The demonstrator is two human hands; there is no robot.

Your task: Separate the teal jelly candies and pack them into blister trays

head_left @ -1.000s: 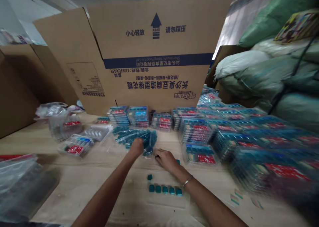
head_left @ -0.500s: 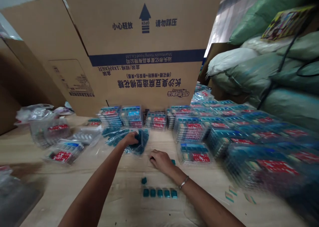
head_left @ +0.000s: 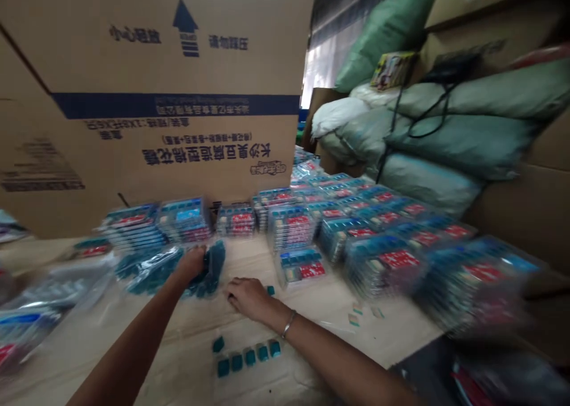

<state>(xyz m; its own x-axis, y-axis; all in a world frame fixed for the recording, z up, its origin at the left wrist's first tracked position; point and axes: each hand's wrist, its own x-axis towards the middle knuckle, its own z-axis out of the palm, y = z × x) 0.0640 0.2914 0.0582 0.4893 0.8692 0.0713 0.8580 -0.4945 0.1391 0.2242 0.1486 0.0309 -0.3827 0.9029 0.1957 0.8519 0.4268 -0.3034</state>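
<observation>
My left hand reaches into a clear plastic bag of dark teal pieces; its fingers are hidden among the pieces. My right hand rests low over the table, with its fingers curled together and pointing left. What they hold, if anything, is hidden. Just behind that hand lies a single teal piece. Nearer to me, a row of several teal pieces sits in what looks like a clear tray, with one tilted piece above its left end.
A large cardboard box stands behind the table. Stacks of filled clear trays line the back and right. One tray stack is near my right hand. Small cards lie at right. Clear empty-looking trays lie left. Sacks are piled beyond.
The view has turned to the right, so things appear shifted left. My left hand stays at the bag and my right hand keeps its curled pose over the table.
</observation>
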